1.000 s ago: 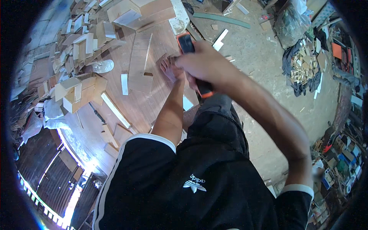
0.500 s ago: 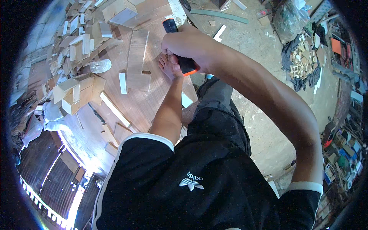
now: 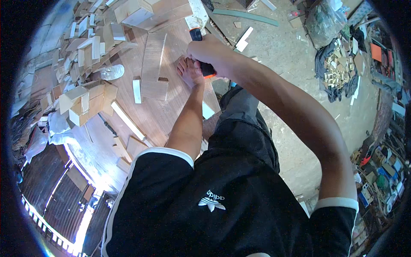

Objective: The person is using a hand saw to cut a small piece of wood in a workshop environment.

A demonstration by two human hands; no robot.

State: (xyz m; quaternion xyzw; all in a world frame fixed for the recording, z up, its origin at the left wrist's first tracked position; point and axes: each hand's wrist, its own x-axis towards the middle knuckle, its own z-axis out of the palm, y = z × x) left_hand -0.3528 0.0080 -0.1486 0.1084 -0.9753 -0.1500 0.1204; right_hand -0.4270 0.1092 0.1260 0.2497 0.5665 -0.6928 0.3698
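My right hand (image 3: 211,52) is closed around a black-and-orange hand tool (image 3: 195,34). Its dark end with an orange edge shows below my fist, while its working part is hidden, so its exact kind cannot be told. Just left of it my left hand (image 3: 191,73) lies palm down at the edge of the wooden table (image 3: 173,105), fingers stretched out and close to the tool. Whatever lies under that palm is out of sight. Further left on the tabletop is a long joined wooden piece (image 3: 154,64), with a small pale strip (image 3: 137,91) beside it.
Wooden box pieces (image 3: 87,103) and a pile of offcuts (image 3: 92,47) crowd the table's left side, near a clear plastic cup (image 3: 112,73). A wood strip (image 3: 128,122) lies nearer me. On the floor at right are a sack of scraps (image 3: 338,70) and a plastic bag (image 3: 323,25).
My right hand and the tool have shifted slightly down and to the right, and the right elbow has come inward. My left hand stays nearly in place.
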